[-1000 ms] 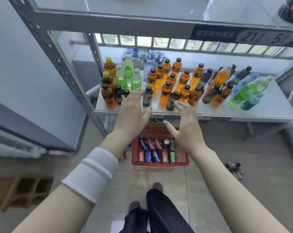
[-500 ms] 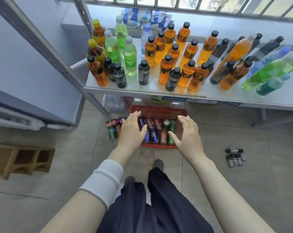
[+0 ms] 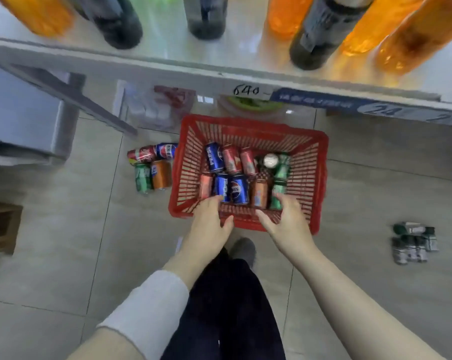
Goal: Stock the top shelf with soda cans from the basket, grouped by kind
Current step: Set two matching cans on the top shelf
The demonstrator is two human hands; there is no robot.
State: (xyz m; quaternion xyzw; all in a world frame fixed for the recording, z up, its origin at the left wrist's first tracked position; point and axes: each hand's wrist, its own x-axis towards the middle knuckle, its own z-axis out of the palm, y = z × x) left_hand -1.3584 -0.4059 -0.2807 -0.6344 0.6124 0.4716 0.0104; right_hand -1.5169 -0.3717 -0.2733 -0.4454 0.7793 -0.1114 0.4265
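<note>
Head: left hand (image 3: pixel 210 227), right hand (image 3: pixel 288 224) above basket's (image 3: pixel 245 121) cans (image 3: pixel 236 188).

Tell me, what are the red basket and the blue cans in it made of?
The red slatted basket looks like moulded plastic: thin ribs, open slots, one even colour, slight gloss. The blue cylindrical soda cans look like printed metal, probably aluminium, smoothly shiny; an upright can shows a bare silvery lid.
</note>
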